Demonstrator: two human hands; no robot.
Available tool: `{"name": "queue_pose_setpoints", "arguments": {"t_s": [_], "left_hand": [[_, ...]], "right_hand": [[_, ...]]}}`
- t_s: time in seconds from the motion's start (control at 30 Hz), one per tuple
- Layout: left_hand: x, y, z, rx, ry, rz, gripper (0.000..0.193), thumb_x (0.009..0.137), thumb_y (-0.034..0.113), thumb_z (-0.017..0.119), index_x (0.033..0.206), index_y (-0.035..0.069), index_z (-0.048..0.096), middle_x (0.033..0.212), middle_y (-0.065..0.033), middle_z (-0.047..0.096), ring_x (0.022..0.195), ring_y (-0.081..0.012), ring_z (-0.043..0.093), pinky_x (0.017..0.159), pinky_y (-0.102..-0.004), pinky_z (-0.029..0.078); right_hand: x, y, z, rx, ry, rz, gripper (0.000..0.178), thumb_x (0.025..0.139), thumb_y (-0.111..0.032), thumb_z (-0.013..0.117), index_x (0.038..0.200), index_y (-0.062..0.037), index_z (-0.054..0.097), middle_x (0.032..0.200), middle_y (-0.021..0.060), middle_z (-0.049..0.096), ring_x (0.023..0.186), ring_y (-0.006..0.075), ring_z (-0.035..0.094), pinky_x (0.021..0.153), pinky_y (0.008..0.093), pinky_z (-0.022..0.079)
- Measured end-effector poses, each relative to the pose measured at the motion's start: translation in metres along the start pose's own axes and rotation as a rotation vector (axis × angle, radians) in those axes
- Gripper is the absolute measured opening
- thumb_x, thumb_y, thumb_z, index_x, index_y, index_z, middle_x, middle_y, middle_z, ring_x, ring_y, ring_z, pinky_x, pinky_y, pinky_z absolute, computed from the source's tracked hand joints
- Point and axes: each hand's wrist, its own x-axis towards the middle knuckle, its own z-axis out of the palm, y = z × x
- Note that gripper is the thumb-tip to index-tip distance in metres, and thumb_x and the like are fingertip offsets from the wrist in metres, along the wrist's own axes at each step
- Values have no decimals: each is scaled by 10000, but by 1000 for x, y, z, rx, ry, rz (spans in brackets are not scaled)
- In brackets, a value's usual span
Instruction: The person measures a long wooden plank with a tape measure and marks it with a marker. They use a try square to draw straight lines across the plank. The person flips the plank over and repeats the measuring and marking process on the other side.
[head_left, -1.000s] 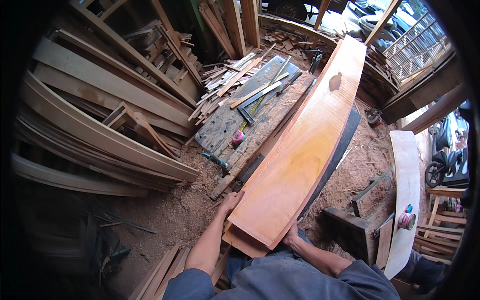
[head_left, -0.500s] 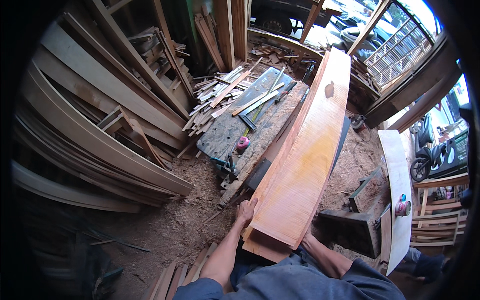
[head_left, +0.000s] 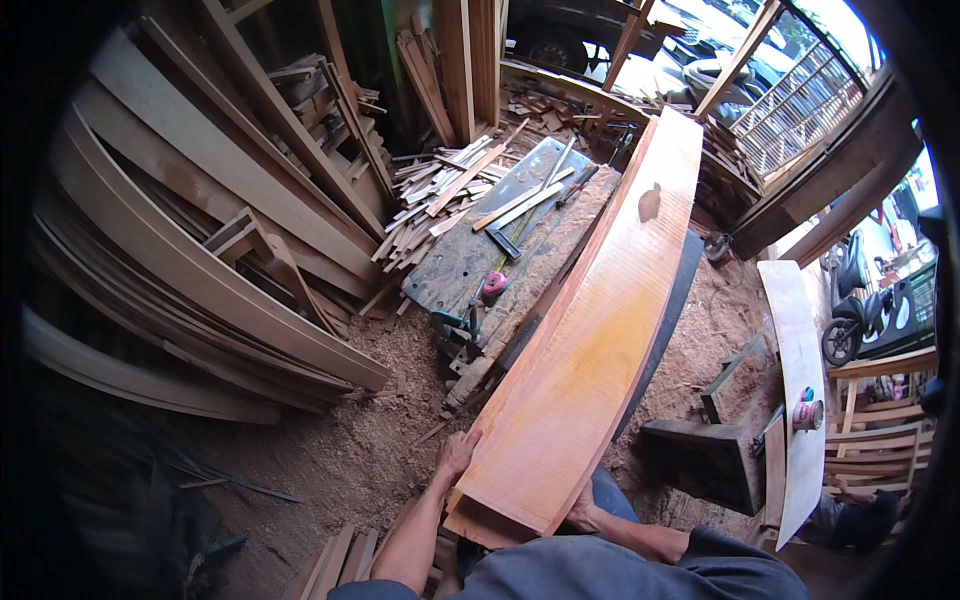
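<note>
A long, wide wooden plank (head_left: 590, 330) with a dark knot toward its far end slants away from my waist over a dark bench. Beneath its near end shows the edge of a second plank (head_left: 478, 522). My left hand (head_left: 458, 452) is closed on the left edge near the end, its fingertips partly hidden. At the right side of the same end, my right hand (head_left: 581, 512) grips the edge from below; its fingers are mostly out of sight behind the wood.
Left of the planks, a worn worktable (head_left: 440, 270) carries a square (head_left: 503, 243), a pink tape measure (head_left: 494, 286) and thin strips. Curved boards (head_left: 220, 260) lean at the left. A pale board with a tin (head_left: 808, 414) stands right. Sawdust covers the floor; another person (head_left: 855, 515) is lower right.
The planks' near end has swung left and a little toward me, with both hands moving along on it. More of the dark bench shows along the right edge.
</note>
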Motion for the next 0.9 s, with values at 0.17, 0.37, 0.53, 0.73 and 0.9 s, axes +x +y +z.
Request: {"name": "queue_pose_setpoints", "arguments": {"t_s": [0.17, 0.37, 0.53, 0.73, 0.9], "left_hand": [[0, -9, 6, -54, 7, 14, 726, 982, 663, 566, 965, -50, 703, 1008, -305, 726, 983, -439, 716, 844, -516, 524], [10, -22, 9, -38, 5, 22, 681, 992, 633, 582, 985, -36, 710, 966, -269, 732, 945, -403, 718, 829, -487, 528], [3, -29, 11, -134, 45, 105, 594, 1024, 540, 600, 1109, -35, 727, 950, -200, 751, 908, -283, 731, 812, -421, 548], [-38, -58, 5, -215, 268, 69, 475, 1041, 399, 650, 1187, -48, 716, 960, -119, 765, 891, -179, 720, 783, -338, 562], [-92, -122, 30, -444, 811, -258, 427, 1044, 367, 664, 1171, -39, 704, 937, -110, 750, 891, -199, 719, 792, -323, 568]], "right_hand": [[-4, 0, -6, -12, -116, 31, 764, 908, -611, 691, 1398, -31, 597, 1365, 180, 667, 1258, 350, 635, 1104, 550, 501], [-7, -10, -1, -59, -121, 37, 750, 928, -612, 673, 1413, -45, 597, 1401, 156, 658, 1290, 317, 618, 1140, 514, 471], [-10, -18, 0, -63, -143, 73, 726, 953, -612, 639, 1421, -59, 604, 1441, 149, 638, 1334, 311, 584, 1162, 500, 444], [-10, -18, -4, -54, -178, 118, 726, 964, -611, 626, 1446, -69, 589, 1469, 143, 622, 1364, 312, 557, 1185, 511, 409], [-10, -21, -8, -73, -130, 190, 740, 964, -635, 617, 1463, -90, 581, 1485, 130, 614, 1387, 307, 537, 1203, 517, 379]]}}
